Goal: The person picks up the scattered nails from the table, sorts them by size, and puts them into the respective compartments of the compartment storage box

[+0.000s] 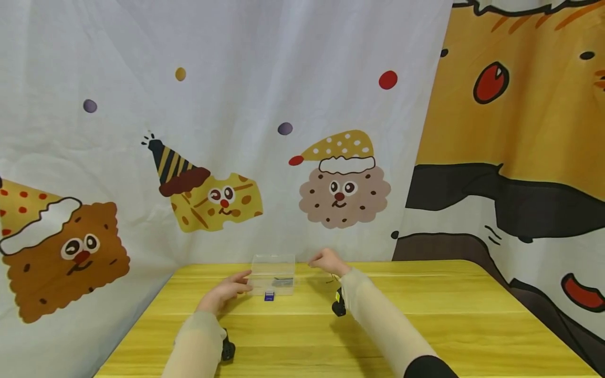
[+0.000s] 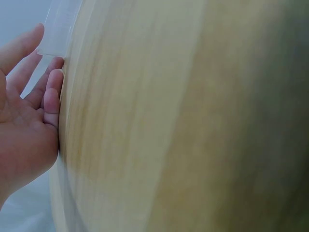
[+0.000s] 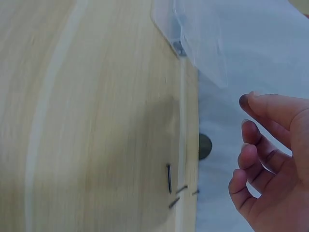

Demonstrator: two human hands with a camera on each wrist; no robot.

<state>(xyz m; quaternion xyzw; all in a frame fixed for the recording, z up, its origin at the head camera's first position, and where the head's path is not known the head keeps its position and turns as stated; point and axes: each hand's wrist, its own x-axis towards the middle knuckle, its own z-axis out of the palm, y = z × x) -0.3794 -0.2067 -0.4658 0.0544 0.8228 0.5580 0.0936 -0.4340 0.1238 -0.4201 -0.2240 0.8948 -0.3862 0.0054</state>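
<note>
Clear box (image 1: pixel 259 290) lies left of the right hand (image 1: pixel 329 261), whose thumb and forefinger meet, contents indeterminable, screws (image 3: pixel 169 180) nearby; left hand's (image 1: pixel 227 291) fingers, loosely extended and gripping nothing, stand at its left side.

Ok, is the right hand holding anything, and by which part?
Can't be told: the right hand is posed as if pinching, but no object shows there.

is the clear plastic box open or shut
Open: in the head view, the box has its clear lid raised at the back.
</note>
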